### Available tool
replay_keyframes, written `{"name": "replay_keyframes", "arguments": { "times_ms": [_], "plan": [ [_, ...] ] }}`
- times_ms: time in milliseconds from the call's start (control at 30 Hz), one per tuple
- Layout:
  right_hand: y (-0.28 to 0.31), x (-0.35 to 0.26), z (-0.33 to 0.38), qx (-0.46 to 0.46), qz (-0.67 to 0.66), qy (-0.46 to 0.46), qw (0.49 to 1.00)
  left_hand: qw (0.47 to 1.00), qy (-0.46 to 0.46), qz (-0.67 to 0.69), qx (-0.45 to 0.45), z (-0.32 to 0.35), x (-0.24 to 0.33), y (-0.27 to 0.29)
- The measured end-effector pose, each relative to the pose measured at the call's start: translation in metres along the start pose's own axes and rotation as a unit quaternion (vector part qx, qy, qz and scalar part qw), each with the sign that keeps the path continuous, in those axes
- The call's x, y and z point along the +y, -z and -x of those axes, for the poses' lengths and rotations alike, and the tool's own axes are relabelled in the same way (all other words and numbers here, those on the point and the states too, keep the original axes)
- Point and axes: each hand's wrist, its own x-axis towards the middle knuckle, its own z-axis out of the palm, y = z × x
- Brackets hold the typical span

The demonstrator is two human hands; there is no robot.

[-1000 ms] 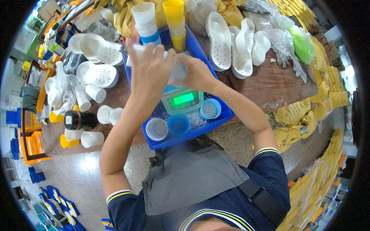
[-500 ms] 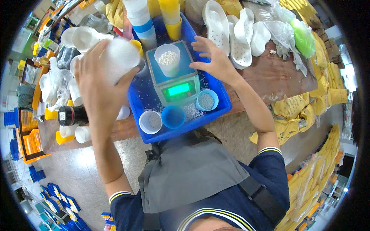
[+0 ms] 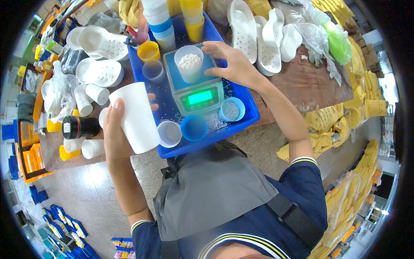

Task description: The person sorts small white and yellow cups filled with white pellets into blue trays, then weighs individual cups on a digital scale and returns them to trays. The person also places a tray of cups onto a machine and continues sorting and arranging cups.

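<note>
Floor (image 3: 86,203): pale, glossy, reflecting light.
Table (image 3: 310,82): brown wood, cluttered.
Right side: stacked yellow sacks (image 3: 366,172).
Left side: orange crates (image 3: 28,157).

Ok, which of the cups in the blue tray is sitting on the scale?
The translucent white cup holding white pellets, on the scale platform beside the right hand. The other cups stand on the blue tray floor around the scale.

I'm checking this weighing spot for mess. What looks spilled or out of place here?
Small pale pellets lie loose on the floor of the blue tray, in front of the green scale and between the small cups, not inside any cup.
</note>
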Motion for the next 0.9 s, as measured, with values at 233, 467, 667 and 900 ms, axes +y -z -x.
{"name": "replay_keyframes", "arguments": {
  "times_ms": [233, 467, 667, 900],
  "plan": [
    [-0.016, 0.000, -0.012, -0.030, -0.029, 0.016, 0.999, 0.999, 0.029, -0.039, 0.006, -0.006, -0.008, -0.013],
    [-0.034, -0.021, -0.028, -0.001, 0.009, 0.084, 0.996, 0.993, 0.069, -0.085, -0.046, -0.016, -0.020, -0.030],
    [-0.029, -0.070, -0.032, 0.105, 0.352, 0.402, 0.839, 0.991, 0.059, -0.100, -0.070, -0.004, -0.010, -0.035],
    [-0.026, -0.128, -0.011, 0.134, 0.444, 0.524, 0.714, 0.985, -0.048, -0.121, -0.113, 0.021, 0.004, -0.033]
  ]
}}
